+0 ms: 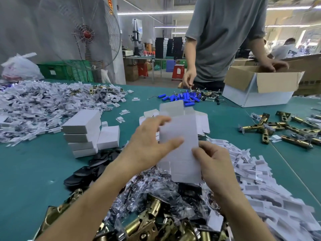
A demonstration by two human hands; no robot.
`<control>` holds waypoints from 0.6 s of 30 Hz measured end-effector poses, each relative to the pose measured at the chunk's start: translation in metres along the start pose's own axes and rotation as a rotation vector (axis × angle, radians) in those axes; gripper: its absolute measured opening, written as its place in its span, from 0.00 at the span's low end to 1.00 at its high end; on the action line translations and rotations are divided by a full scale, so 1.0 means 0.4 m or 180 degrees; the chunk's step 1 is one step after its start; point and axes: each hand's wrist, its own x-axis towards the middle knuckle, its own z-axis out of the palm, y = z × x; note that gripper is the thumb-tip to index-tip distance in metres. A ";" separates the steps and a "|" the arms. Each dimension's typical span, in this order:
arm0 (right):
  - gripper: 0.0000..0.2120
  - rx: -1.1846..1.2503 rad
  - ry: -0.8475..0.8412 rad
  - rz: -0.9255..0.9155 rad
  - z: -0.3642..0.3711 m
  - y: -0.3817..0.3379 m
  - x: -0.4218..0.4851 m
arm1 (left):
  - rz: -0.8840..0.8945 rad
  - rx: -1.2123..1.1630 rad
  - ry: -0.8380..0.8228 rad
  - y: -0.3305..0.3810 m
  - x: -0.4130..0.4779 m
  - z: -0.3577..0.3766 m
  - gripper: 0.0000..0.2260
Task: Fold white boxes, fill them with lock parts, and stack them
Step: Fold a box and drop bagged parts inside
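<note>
Gripping a flat white box blank with the left hand: thumb across the front face, fingers curled at the upper left edge. Pinching the same blank's lower right edge with the right hand, thumb on top. Held between the two at centre frame, clear of the table, with the long axis running from lower frame to upper and the end flaps not yet turned in. Left grip higher up the sheet, right grip lower, so nearer to neither by much. Looks like the opening step of a fold: probably calls for pressing the two side edges toward each other to pop the sleeve open along that axis.

Just beyond the blank, toward upper centre, more unfolded blanks. Left of centre, on the green table, a stack of finished boxes, well apart from the hands and on the left hand's side. Across the lower frame, right under the wrists, bagged brass lock parts. At lower left, black plates; at lower right, a heap of white card inserts. At upper right, another person reaching into a cardboard carton.
</note>
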 end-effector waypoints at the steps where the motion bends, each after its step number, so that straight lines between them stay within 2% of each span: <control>1: 0.11 -0.0291 -0.0037 -0.0323 0.003 -0.011 -0.009 | -0.0222 -0.0157 0.0061 -0.009 0.000 0.000 0.38; 2: 0.10 -0.0536 -0.0135 -0.0594 0.010 -0.022 -0.018 | -0.0440 -0.0469 -0.0001 -0.015 -0.001 0.000 0.47; 4: 0.10 -0.0935 -0.0413 -0.0996 0.032 -0.042 -0.038 | -0.0702 -0.1236 -0.0179 -0.023 -0.005 0.006 0.56; 6: 0.05 -0.1259 -0.0725 -0.1255 0.051 -0.054 -0.053 | -0.0732 -0.1704 -0.0170 -0.032 -0.008 0.011 0.57; 8: 0.15 -0.1467 -0.1058 -0.1327 0.054 -0.061 -0.057 | -0.0605 -0.1993 -0.0095 -0.038 -0.009 0.005 0.52; 10: 0.21 -0.1338 -0.1122 -0.1243 0.042 -0.065 -0.051 | -0.0525 -0.2160 -0.0136 -0.044 -0.009 -0.010 0.50; 13: 0.16 -0.0627 -0.0684 -0.1144 0.023 -0.074 -0.039 | -0.0237 -0.2205 -0.0633 -0.043 -0.022 -0.034 0.44; 15: 0.17 -0.0130 -0.0489 -0.1026 0.010 -0.073 -0.032 | -0.0124 -0.2170 -0.1006 -0.033 -0.035 -0.032 0.42; 18: 0.20 0.0165 -0.0446 -0.1001 0.007 -0.076 -0.034 | -0.0001 -0.1799 -0.1068 -0.026 -0.039 -0.001 0.51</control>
